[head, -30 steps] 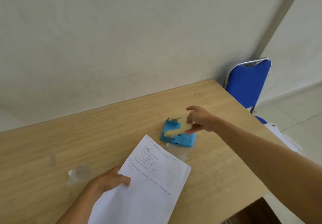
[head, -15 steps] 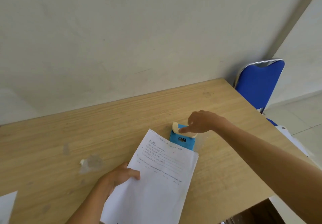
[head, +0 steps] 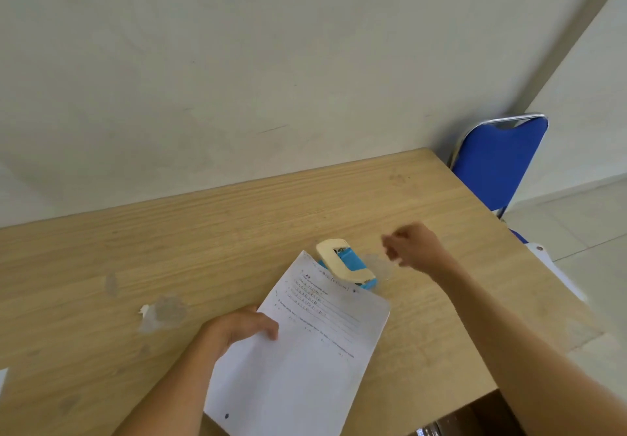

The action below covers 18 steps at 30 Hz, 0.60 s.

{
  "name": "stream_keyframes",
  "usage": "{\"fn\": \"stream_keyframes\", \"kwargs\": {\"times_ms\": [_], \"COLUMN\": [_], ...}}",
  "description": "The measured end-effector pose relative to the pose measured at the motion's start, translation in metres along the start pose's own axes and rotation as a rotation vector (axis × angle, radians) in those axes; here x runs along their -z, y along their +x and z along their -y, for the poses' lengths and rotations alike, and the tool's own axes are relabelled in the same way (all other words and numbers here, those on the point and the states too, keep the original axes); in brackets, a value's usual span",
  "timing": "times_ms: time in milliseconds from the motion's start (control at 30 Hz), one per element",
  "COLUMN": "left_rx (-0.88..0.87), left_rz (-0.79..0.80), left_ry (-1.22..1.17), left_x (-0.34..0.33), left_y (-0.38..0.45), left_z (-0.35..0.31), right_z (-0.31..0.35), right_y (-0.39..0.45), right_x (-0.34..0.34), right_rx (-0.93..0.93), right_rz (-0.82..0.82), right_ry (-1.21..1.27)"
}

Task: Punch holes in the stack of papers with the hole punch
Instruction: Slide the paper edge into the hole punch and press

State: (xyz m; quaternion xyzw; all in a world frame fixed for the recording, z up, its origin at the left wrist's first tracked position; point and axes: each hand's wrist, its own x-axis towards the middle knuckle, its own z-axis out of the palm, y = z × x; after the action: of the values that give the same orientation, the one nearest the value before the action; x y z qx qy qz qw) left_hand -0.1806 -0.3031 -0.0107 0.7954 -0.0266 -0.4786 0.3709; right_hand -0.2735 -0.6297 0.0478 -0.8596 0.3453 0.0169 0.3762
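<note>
A stack of white printed papers (head: 305, 361) lies slanted on the wooden table (head: 237, 225). Its far edge sits in the mouth of a blue hole punch (head: 349, 264) with a cream lever. My left hand (head: 241, 328) rests on the left edge of the papers and pins them down. My right hand (head: 412, 245) hovers just right of the punch, blurred, fingers loosely curled, holding nothing and not touching the punch.
A blue chair (head: 498, 161) stands past the table's right corner, against the wall. More white sheets (head: 556, 273) lie off the right edge. Worn patches (head: 163, 312) mark the tabletop at left. A paper corner (head: 2, 379) shows at the far left edge.
My right hand pressed the punch's lever down, then let go and pulled back to the right. The punch now stands upright on the papers' far edge. My left hand stayed on the papers.
</note>
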Motion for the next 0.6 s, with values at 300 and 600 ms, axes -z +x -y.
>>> {"fn": "stream_keyframes", "kwargs": {"times_ms": [300, 600], "left_rx": [0.071, 0.079], "left_rz": [0.111, 0.187], "left_ry": [0.156, 0.2], "left_x": [0.036, 0.062], "left_y": [0.01, 0.017], "left_z": [-0.004, -0.009], "right_z": [-0.06, -0.056], "right_y": [-0.094, -0.097], "right_x": [-0.092, -0.118], "right_rx": [-0.351, -0.478], "right_rz": [0.248, 0.124], "right_ry": [0.447, 0.702]}}
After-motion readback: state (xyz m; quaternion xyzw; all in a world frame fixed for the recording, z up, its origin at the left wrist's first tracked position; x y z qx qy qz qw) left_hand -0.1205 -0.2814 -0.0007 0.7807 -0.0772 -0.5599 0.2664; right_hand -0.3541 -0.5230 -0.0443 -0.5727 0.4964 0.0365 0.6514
